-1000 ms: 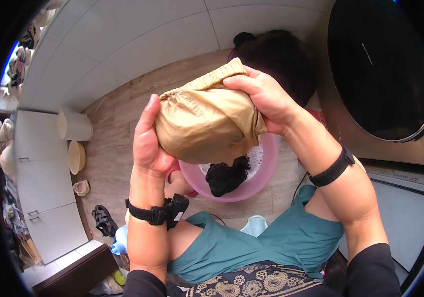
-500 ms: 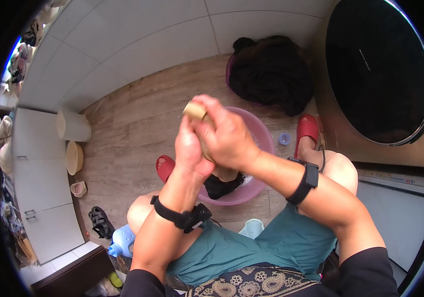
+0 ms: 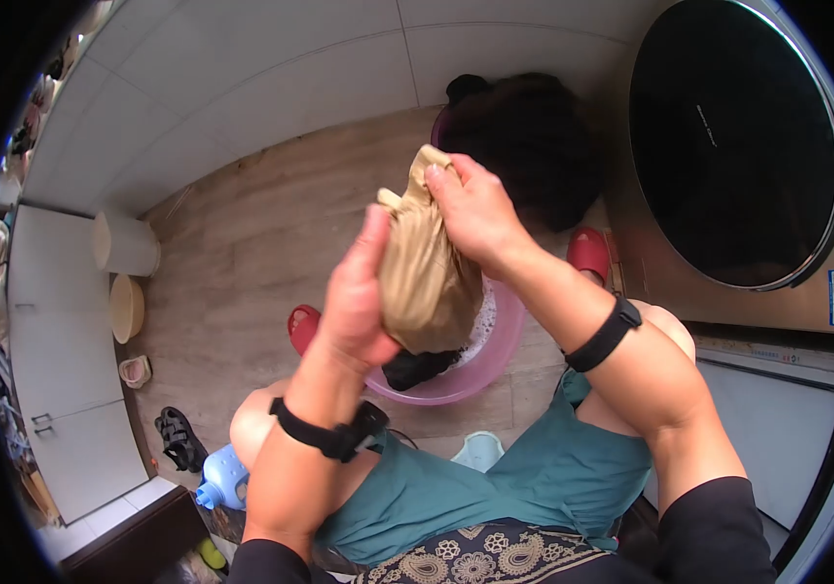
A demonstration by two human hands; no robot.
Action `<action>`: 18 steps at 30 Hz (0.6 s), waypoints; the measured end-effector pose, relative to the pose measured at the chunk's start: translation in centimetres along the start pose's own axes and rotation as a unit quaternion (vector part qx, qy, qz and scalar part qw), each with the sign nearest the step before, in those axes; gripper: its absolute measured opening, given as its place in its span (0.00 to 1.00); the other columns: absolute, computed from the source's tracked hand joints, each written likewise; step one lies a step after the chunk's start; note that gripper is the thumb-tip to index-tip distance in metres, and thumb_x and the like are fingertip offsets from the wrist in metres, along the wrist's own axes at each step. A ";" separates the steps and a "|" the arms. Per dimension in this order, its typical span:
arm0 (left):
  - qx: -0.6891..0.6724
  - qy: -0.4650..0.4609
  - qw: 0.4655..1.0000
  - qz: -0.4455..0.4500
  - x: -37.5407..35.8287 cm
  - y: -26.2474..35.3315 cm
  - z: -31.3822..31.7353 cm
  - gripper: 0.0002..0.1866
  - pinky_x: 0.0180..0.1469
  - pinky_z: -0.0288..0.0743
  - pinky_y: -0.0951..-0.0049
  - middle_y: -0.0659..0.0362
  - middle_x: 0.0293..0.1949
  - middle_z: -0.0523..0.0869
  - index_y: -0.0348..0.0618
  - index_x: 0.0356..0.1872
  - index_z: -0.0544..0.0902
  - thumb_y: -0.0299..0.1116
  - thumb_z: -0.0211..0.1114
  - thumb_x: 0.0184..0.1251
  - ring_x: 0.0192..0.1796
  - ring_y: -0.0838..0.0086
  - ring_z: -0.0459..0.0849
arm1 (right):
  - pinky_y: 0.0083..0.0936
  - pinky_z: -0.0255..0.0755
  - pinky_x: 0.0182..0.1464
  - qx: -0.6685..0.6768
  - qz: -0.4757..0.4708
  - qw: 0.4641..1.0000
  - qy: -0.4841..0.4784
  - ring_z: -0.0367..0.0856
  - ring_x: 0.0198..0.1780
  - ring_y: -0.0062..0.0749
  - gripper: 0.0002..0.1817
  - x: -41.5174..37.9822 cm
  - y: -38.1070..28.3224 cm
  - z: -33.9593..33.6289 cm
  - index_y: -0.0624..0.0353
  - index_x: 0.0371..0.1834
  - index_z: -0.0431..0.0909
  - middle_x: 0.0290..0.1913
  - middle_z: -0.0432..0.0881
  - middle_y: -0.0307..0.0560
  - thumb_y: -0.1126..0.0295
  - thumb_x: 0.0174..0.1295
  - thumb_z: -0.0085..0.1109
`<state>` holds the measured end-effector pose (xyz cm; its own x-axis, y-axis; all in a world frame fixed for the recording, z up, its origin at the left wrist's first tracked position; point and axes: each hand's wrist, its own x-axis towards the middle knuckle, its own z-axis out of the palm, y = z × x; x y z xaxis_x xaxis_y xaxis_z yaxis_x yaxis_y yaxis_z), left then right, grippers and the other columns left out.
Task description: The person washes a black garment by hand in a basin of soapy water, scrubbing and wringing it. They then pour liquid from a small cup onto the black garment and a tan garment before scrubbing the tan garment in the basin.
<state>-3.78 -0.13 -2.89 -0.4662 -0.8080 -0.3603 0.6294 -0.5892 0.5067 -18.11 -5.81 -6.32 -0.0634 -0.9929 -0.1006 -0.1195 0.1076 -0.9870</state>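
Note:
A tan cloth (image 3: pixel 425 277) hangs bunched and wet-looking between my hands, above a pink basin (image 3: pixel 500 355). My right hand (image 3: pixel 475 206) pinches its upper edge between thumb and fingers. At the cloth's left side is my left hand (image 3: pixel 357 302), thumb up and palm against the fabric; its fingers are partly hidden behind the cloth. Inside the basin, white suds (image 3: pixel 482 326) and a dark cloth (image 3: pixel 420 368) show below the tan one.
A dark heap of cloth (image 3: pixel 534 146) lies in a purple tub by the wall. Red slippers (image 3: pixel 588 251) are on my feet. A blue bottle (image 3: pixel 224 479) and black sandals (image 3: pixel 180 438) stand at left. A round black-topped appliance (image 3: pixel 738 136) is at right.
The tan cloth, squeezed small between both hands before, is now spread out and hanging. My right hand has risen to its top edge, and my hands have moved apart.

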 end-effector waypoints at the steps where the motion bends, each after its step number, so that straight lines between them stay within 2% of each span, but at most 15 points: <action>1: 0.001 0.005 1.000 0.006 -0.2 1.0 -0.2 0.32 0.68 0.74 0.59 0.50 0.63 0.81 0.39 0.67 0.73 0.57 0.48 0.80 0.63 0.62 0.81 | 0.31 0.75 0.53 0.074 0.010 0.997 -0.023 0.83 0.51 0.36 0.17 -0.1 0.1 -0.3 0.65 0.55 0.77 0.49 0.85 0.55 0.61 0.74 0.54; 3: 0.033 0.047 0.998 0.034 -0.7 1.9 -0.6 0.31 0.68 0.74 0.60 0.50 0.63 0.80 0.38 0.67 0.73 0.55 0.48 0.80 0.63 0.63 0.82 | 0.24 0.73 0.52 0.190 0.049 0.978 -0.071 0.78 0.47 0.20 0.16 -0.6 -2.7 -1.3 0.64 0.55 0.77 0.47 0.83 0.42 0.62 0.78 0.50; 7: 0.133 0.048 0.986 0.086 -1.0 2.2 -1.4 0.25 0.64 0.76 0.65 0.54 0.59 0.83 0.38 0.63 0.75 0.47 0.57 0.78 0.61 0.70 0.82 | 0.27 0.82 0.48 0.377 0.057 0.916 -0.124 0.83 0.44 0.25 0.15 0.6 -3.6 -2.8 0.62 0.55 0.75 0.46 0.82 0.42 0.61 0.79 0.49; 9: 0.214 0.063 0.970 0.098 -1.5 2.6 -1.5 0.24 0.63 0.75 0.68 0.56 0.57 0.83 0.37 0.63 0.75 0.45 0.62 0.76 0.59 0.72 0.81 | 0.28 0.83 0.48 0.411 0.061 0.897 -0.152 0.84 0.44 0.26 0.15 0.5 -3.9 -3.0 0.62 0.54 0.74 0.46 0.83 0.42 0.61 0.79 0.49; 12: 0.258 0.139 0.953 0.077 -1.4 3.0 -3.9 0.26 0.60 0.74 0.73 0.59 0.53 0.83 0.37 0.61 0.75 0.45 0.67 0.72 0.54 0.76 0.81 | 0.32 0.84 0.49 0.450 0.076 0.870 -0.186 0.86 0.46 0.31 0.14 -0.1 -4.6 -3.0 0.61 0.55 0.74 0.47 0.84 0.45 0.62 0.79 0.47; 15: 0.335 0.176 0.922 0.079 -1.6 3.0 -4.2 0.27 0.57 0.73 0.73 0.61 0.52 0.82 0.39 0.60 0.76 0.46 0.71 0.69 0.53 0.77 0.80 | 0.35 0.84 0.53 0.462 0.073 0.857 -0.215 0.87 0.48 0.36 0.16 -0.3 -4.5 -3.0 0.62 0.55 0.75 0.49 0.84 0.50 0.61 0.80 0.46; 18: 0.386 0.184 0.898 0.108 -1.6 2.9 -4.3 0.23 0.60 0.67 0.69 0.64 0.56 0.81 0.46 0.60 0.76 0.46 0.67 0.71 0.57 0.77 0.76 | 0.36 0.84 0.53 0.470 0.078 0.848 -0.234 0.87 0.49 0.37 0.18 -0.4 -4.6 -2.8 0.62 0.56 0.75 0.51 0.84 0.51 0.59 0.80 0.44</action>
<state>1.49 -0.52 -4.26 -0.0590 -0.9342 -0.3518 -0.0033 -0.3522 0.9359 -20.36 -5.71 -1.39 0.4197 -0.9056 -0.0612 0.7103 0.3697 -0.5990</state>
